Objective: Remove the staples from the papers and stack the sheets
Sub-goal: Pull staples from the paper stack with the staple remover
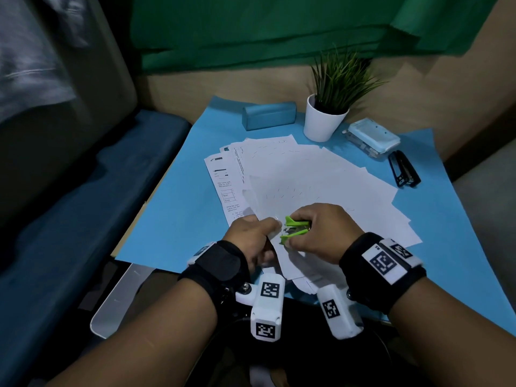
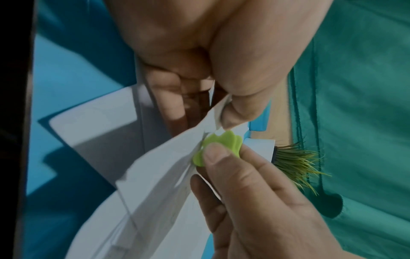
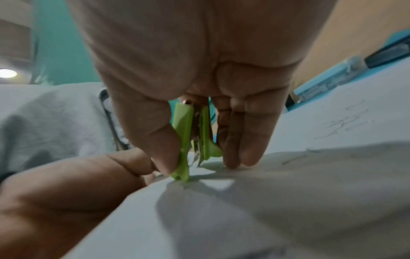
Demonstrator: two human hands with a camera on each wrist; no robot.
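The right hand (image 1: 321,233) is squeezing a green staple remover (image 1: 296,229) between thumb and fingers, its metal claws pointing down onto the corner of a stapled set of papers (image 1: 290,263) at the near edge of the tabletop (image 1: 173,219). The left hand (image 1: 251,238) is pinching that same corner, thumb on top and fingers curled underneath, lifting it slightly toward the tool. In the right wrist view the claws are touching the sheet, though the staple itself is too small to make out.

Beyond the hands, a loose fan of white sheets (image 1: 307,174) is lying spread across the blue tabletop, overlapping one another rather than squared up (small dark flecks on them may be pulled staples, but that is hard to tell). So the work looks partly done: several sheets appear already separated, one set is under the remover now, and the stacking seems not yet started, since nothing is lying in a neat pile.
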